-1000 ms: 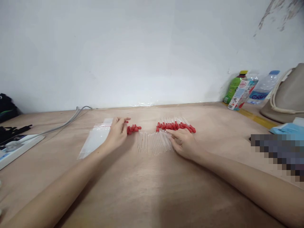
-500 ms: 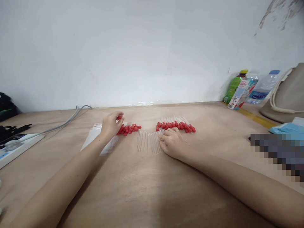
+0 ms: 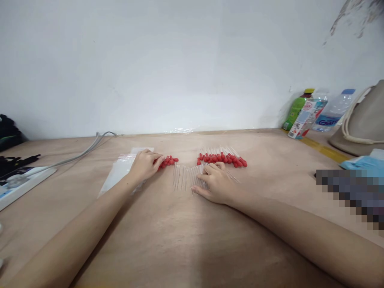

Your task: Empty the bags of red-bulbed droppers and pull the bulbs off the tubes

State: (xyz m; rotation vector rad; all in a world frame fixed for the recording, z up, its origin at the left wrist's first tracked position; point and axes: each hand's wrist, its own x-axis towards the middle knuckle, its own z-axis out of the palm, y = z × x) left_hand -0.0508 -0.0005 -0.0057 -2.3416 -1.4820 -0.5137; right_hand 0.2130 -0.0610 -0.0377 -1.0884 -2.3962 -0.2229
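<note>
My left hand (image 3: 146,164) is lowered over a heap of red rubber bulbs (image 3: 170,161), thumb and fingers drawn together on a bulb at the heap's left side. The palm hides part of this heap. Thin clear dropper tubes (image 3: 180,178) lie side by side on the table between my hands. On their right end rests my right hand (image 3: 217,182), fingers apart and thumb stretched out, covering several tubes. Just beyond it is a row of droppers with red bulbs (image 3: 222,158) fitted, their clear tubes pointing toward the wall.
Clear plastic bags (image 3: 112,176) lie under and beside my left forearm. A power strip (image 3: 27,184) with a grey cable (image 3: 81,156) is at the left. Bottles (image 3: 297,110), a carton (image 3: 306,118) and a beige bag (image 3: 363,120) stand at the back right.
My left hand has come down from above the bulbs onto the heap. My right hand's thumb and fingers have spread apart over the tubes.
</note>
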